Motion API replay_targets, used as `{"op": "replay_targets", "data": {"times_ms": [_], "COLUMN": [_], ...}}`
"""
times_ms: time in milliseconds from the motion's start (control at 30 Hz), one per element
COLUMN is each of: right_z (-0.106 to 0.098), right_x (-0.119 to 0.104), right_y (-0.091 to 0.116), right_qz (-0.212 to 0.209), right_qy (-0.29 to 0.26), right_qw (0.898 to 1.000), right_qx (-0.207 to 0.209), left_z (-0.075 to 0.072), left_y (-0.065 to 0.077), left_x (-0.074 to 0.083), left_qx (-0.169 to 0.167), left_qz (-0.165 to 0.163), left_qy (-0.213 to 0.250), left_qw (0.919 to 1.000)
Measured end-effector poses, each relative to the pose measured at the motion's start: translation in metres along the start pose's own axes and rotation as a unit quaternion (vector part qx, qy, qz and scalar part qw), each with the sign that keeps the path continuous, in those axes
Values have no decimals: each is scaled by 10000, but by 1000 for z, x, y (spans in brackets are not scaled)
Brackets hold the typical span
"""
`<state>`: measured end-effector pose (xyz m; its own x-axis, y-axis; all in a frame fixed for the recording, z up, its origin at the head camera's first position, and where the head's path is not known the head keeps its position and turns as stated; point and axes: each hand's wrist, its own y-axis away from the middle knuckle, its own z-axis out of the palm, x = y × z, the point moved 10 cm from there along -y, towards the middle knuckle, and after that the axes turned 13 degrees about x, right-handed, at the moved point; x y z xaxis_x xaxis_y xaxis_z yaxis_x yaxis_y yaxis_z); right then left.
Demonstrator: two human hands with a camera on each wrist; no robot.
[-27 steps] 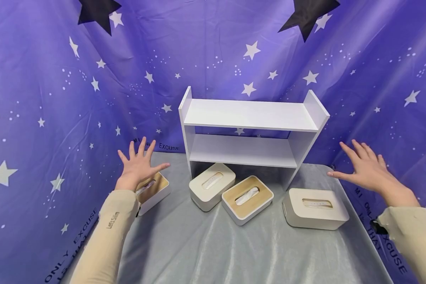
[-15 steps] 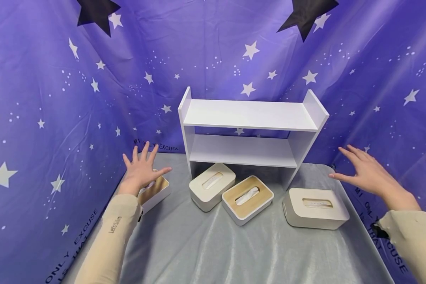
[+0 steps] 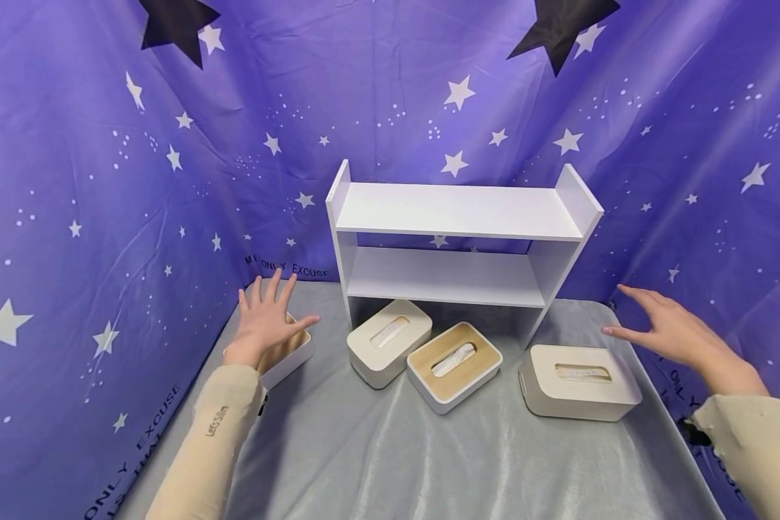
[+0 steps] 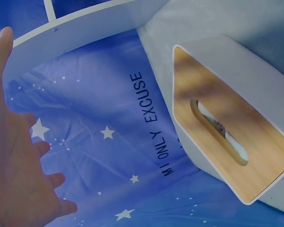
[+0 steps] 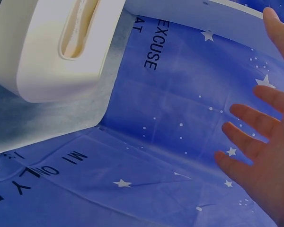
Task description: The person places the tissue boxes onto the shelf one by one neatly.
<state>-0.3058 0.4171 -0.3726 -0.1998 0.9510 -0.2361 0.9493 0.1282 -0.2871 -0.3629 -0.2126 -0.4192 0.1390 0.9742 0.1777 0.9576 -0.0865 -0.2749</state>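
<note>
My left hand [image 3: 264, 325] hovers with spread fingers over a wood-topped tissue box [image 4: 270, 156] at the left, partly hiding it in the head view; the left wrist view shows a gap between them. To the right, my right hand [image 3: 682, 336] hangs in the air, fingers extended and thumb apart, beside and above a cream tissue box [image 3: 581, 401]. Neither hand holds anything. Between them lie another cream tissue box [image 3: 370, 347] and a second wood-topped tissue box [image 3: 484, 354], close together and turned at angles. White tissue shows in their slots.
A white two-tier shelf [image 3: 455, 209] stands at the back, with the middle boxes in front of its base. Grey cloth [image 3: 455, 462] covers the table. Purple star-printed curtains [image 3: 104, 217] enclose the back and both sides.
My left hand has moved right and lower over the left tissue box. My right hand has come down, its fingers less spread. The boxes and shelf have stayed in place.
</note>
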Motion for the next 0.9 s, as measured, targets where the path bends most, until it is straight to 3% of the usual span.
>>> {"op": "replay_targets", "data": {"times_ms": [400,900], "right_z": [11,28], "right_x": [-3,-2], "right_y": [7,12], "right_qz": [-95,5], "right_qy": [-69,-96], "right_qw": [9999,9999], "right_qx": [125,-80], "left_z": [11,26], "left_y": [10,12], "left_x": [4,4], "left_qx": [-80,55], "left_qz": [30,78], "left_qy": [180,241], "left_qw": [9998,9997]}}
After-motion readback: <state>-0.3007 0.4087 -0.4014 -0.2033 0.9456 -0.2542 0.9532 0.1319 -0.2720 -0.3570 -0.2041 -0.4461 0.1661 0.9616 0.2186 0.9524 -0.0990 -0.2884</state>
